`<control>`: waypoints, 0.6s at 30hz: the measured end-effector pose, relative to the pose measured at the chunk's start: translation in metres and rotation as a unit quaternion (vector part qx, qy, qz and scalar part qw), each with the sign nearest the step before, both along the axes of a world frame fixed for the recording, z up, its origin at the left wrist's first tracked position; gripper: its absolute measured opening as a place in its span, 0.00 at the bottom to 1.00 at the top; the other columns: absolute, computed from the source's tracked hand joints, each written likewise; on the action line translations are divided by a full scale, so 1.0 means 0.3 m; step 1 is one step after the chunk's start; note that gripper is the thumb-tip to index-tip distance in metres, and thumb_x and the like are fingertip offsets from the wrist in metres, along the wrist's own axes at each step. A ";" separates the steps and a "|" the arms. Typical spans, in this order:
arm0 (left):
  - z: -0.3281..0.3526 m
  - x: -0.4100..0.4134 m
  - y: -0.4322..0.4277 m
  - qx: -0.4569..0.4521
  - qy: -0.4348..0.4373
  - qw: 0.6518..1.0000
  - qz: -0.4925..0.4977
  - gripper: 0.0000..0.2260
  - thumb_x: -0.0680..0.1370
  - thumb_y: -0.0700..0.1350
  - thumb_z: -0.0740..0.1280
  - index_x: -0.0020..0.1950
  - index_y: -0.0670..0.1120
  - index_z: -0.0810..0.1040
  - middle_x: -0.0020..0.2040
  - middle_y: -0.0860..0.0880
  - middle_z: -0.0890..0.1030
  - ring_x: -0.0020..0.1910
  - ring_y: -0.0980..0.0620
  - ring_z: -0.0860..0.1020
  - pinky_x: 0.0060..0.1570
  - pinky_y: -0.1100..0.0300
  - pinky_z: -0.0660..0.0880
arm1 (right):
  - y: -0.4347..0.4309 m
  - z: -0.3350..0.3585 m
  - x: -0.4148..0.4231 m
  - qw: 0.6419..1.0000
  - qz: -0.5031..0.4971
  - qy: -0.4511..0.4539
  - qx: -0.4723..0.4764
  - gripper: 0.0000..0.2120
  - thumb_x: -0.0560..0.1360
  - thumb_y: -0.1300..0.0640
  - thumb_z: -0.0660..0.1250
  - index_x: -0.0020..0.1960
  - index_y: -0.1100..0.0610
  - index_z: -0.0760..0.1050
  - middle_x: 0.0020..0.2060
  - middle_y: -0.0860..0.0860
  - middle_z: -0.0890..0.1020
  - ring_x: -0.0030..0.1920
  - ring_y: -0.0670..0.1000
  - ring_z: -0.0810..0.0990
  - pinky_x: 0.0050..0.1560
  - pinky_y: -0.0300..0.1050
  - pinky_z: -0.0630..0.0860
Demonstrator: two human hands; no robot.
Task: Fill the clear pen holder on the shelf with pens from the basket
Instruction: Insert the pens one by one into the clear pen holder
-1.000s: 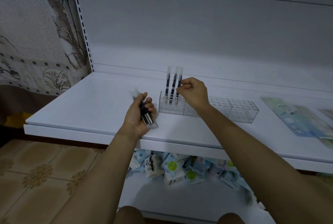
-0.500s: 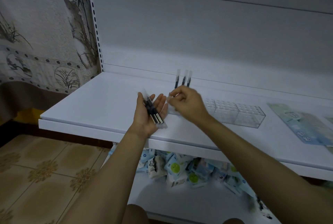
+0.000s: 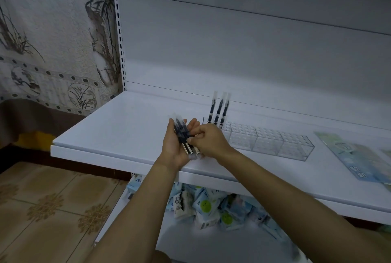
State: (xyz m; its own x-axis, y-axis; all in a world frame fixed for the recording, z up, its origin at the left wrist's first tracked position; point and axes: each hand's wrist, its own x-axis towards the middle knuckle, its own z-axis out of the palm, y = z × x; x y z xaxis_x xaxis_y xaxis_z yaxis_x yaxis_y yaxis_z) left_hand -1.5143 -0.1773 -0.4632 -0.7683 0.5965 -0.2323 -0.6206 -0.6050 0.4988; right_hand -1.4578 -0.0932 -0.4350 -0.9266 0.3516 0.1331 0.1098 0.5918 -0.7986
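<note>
The right hand [image 3: 208, 140] has moved from the pen holder [image 3: 268, 142] to pinch the pens [image 3: 183, 134] in the left hand [image 3: 174, 146].

three pens [image 3: 219, 110] in holder [image 3: 268, 143], on shelf [image 3: 127, 131]
</note>
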 end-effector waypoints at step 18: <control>-0.036 -0.037 0.015 0.062 -0.019 0.998 0.018 0.19 0.79 0.60 0.60 0.59 0.45 0.72 0.55 0.43 0.82 0.49 0.49 0.82 0.50 0.51 0.80 | 0.088 0.146 0.019 0.977 -0.046 0.126 -0.165 0.06 0.74 0.64 0.68 0.49 0.58 0.75 0.45 0.55 0.84 0.41 0.49 0.82 0.44 0.42 0.79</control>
State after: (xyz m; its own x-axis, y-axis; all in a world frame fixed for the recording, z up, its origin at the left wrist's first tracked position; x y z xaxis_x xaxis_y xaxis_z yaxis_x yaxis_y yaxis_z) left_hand -1.5253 -0.1728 -0.4740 -0.7822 0.5943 -0.1873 -0.6138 -0.6833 0.3954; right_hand -1.4522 -0.0668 -0.3911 -0.8418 0.4940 0.2176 -0.0740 0.2937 -0.9530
